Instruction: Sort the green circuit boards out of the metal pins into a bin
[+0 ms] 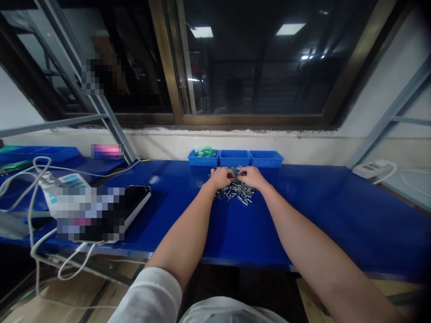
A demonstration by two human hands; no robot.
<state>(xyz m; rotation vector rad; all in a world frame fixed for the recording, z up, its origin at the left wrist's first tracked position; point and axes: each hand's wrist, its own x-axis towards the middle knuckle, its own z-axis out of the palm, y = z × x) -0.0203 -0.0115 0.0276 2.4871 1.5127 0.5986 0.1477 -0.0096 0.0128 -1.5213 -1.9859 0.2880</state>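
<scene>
My left hand (220,178) and my right hand (251,177) meet at the far side of a loose pile of metal pins (238,192), which lies on a blue tabletop (313,215). Their fingertips curl together around a small green piece (235,171), mostly hidden by my fingers. Just beyond my hands stand several blue plastic bins in a row, the nearest being the left bin (203,159). Green items (204,151) fill part of that bin. The middle bin (235,159) and right bin (266,159) show no contents from this angle.
A black device with a white edge (136,200), partly blurred, lies at the left among white cables (33,211). A shallow blue tray (43,153) sits beyond it. A white power strip (372,169) is at the right end. A wall and window rise behind the table.
</scene>
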